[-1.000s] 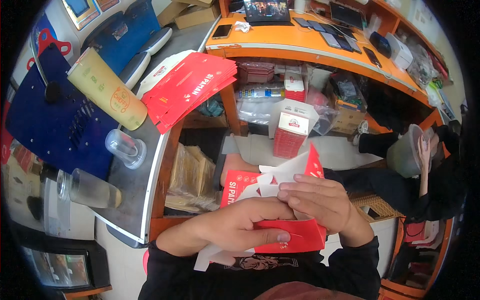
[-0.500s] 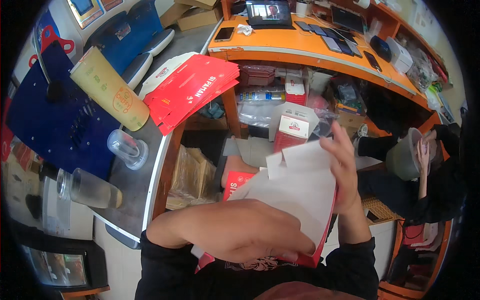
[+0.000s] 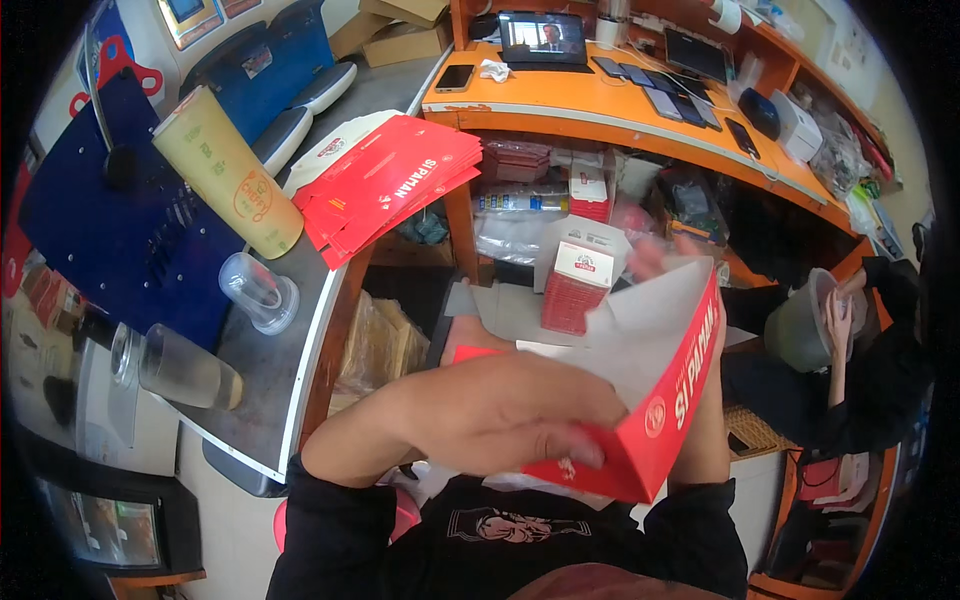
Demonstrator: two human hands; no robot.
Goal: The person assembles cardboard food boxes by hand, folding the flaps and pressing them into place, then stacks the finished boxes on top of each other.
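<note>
A red cardboard box [image 3: 680,400] with a white inside is tilted in front of my chest, its side wall standing up and its shape partly folded. My left hand [image 3: 500,410] grips its near end, thumb on the red outside and the other fingers reaching inside. Behind the raised wall is my right hand [image 3: 668,258]; its fingers show blurred beyond the far end, and the rest is hidden. Under my left hand, part of another red piece [image 3: 475,352] peeks out. Just beyond stands a stack of red-and-white cartons [image 3: 578,290].
Flat red cardboard blanks [image 3: 400,180] lie fanned on the grey table at left, beside a tall yellow cup [image 3: 230,175], a clear plastic cup [image 3: 258,292] and a glass jar [image 3: 190,368]. Phones and a tablet [image 3: 543,40] rest on the orange desk. At right, another person holds a bucket [image 3: 800,320].
The box has turned and its printed side wall now faces me more. My right hand has moved behind that wall. My left hand still holds the near end.
</note>
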